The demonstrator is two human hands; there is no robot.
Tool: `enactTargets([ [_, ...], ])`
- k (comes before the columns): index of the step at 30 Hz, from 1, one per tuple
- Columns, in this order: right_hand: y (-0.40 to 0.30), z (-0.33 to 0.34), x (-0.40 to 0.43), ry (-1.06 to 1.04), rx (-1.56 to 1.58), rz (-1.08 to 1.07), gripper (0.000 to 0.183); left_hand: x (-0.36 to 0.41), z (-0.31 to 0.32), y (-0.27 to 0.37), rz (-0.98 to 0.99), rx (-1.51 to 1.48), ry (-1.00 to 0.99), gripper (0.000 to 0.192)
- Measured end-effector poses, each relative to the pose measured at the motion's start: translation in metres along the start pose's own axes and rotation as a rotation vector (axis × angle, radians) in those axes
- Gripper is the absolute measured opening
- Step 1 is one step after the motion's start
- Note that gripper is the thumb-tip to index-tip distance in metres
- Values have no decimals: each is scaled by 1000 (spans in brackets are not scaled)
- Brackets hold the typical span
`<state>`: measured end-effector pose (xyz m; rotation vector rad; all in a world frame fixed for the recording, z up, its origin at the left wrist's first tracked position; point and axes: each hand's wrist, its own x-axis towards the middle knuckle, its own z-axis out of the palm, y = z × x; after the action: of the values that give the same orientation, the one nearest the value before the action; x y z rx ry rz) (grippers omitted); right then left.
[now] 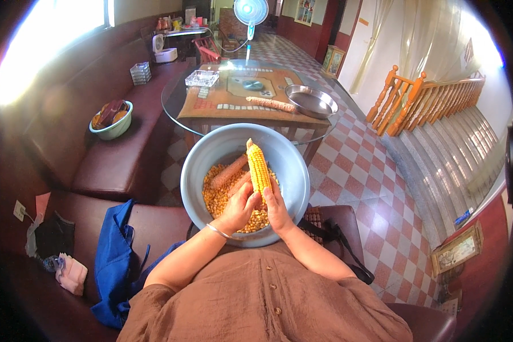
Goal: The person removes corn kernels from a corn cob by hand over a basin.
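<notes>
A yellow ear of dried corn (258,169) stands tip up between my two hands, over a large grey-blue plastic basin (297,171). My left hand (239,207) closes on the lower part of the ear from the left, a silver bangle at its wrist. From the right, my right hand (278,208) holds the same ear, the thumbs close together. Loose corn kernels (216,201) cover the bottom of the basin. A bare corncob (229,172) lies on the kernels, and another reddish cob, partly hidden, is beside my left hand.
Beyond the basin is a glass-topped table (188,111) with a bare cob (271,104), a round metal pan (312,101) and a glass ashtray (201,78). A green bowl (115,128) sits on the left sofa. Blue cloth (113,256) lies at my left, a black strap (346,243) at my right.
</notes>
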<state>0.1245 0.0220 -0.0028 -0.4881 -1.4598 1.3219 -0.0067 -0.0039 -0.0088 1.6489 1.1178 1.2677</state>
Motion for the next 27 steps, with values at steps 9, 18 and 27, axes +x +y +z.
enactTargets([
  [9, 3, -1, -5, 30, -12, 19, 51, 0, 0, -12, 160, 74, 129, 33],
  [18, 1, 0, -5, -3, -69, -2, 50, 2, 1, -6, 48, 11, 99, 26],
  [27, 2, 0, -3, -5, -84, -22, 48, 2, 3, -6, 321, 244, 287, 20],
])
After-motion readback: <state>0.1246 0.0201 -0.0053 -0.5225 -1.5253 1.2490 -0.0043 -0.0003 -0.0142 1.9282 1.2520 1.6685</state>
